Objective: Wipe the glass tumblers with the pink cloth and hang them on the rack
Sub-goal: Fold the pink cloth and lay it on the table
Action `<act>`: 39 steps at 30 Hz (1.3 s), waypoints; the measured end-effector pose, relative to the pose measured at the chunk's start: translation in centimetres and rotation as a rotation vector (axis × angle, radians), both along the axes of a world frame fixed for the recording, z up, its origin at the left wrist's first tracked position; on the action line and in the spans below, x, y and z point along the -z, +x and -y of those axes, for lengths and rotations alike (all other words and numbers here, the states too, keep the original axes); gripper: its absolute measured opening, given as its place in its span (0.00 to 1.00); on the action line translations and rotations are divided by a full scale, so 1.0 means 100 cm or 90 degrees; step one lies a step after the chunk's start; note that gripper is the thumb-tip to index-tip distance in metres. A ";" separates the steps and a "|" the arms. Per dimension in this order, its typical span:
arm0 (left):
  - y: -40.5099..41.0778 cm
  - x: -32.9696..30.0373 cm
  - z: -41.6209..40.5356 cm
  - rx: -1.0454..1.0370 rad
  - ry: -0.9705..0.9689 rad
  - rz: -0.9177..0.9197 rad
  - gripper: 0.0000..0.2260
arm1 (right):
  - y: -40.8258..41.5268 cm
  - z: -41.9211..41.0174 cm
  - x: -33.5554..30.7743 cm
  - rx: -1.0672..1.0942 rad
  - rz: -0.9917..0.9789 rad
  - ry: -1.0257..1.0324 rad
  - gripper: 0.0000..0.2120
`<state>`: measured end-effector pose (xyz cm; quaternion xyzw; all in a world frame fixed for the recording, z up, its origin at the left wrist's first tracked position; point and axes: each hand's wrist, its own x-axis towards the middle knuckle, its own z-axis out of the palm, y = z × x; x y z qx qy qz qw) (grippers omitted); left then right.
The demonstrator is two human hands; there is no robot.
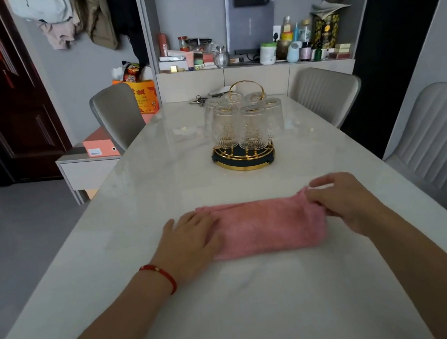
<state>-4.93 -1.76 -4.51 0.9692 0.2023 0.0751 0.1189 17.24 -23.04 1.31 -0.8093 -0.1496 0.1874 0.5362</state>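
A person's two hands work a folded pink cloth (267,225) on the near part of a pale marble-look table (178,181). The left hand (190,240) lies flat with straight fingers on the cloth's left end, apparently pinning it in place, while the right hand (345,204) curls its fingers around the right end, gripping the fabric as if to lift or refold it. Farther along the table, well apart from the cloth, glass tumblers (241,123) hang upside down on a gold-trimmed rack (243,156) with a looped handle, so every glass seems stowed already. Bare tabletop lies between cloth and rack, giving open room to reach forward. The cloth sits back from the table's near edge, and grey chairs (326,91) line both sides.
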 end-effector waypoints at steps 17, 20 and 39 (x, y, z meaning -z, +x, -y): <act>-0.005 -0.005 -0.009 -0.200 -0.104 0.086 0.18 | -0.069 -0.070 0.004 -0.076 0.365 -0.525 0.22; -0.003 -0.009 -0.004 -0.214 -0.094 0.054 0.14 | -0.064 -0.067 0.016 -0.145 0.280 -0.521 0.25; -0.034 -0.029 -0.007 -0.187 -0.482 0.107 0.35 | -0.084 -0.156 0.015 -0.196 0.315 -0.385 0.22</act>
